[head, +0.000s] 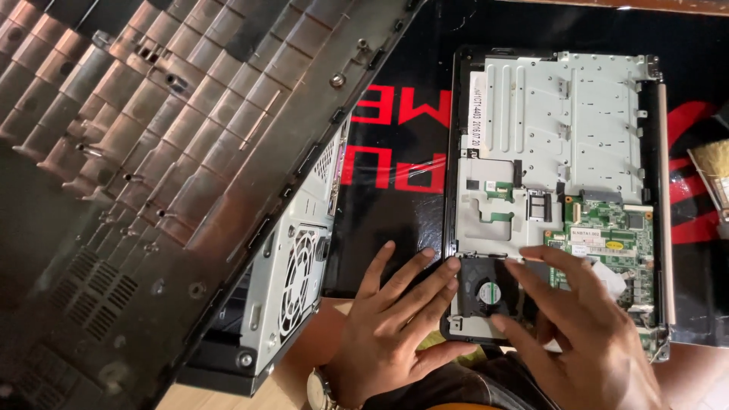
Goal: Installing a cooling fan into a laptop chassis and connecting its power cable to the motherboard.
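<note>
The opened laptop [558,190] lies flat at right of frame, insides up for access. Both hands work its lower-left corner: left hand [395,319] spread wide, steadying the edge; right hand [585,326] open, fingertips by the fan [488,292]. The removed cover [152,190] leans upper left.

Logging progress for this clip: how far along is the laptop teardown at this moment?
Done: the large dark cover panel is off and held up at the left, baring the laptop base with its metal plate. In hand: the left hand and right hand both rest at the small cooling fan in the near corner. Left: the fan and green circuit board sit in place.
</note>
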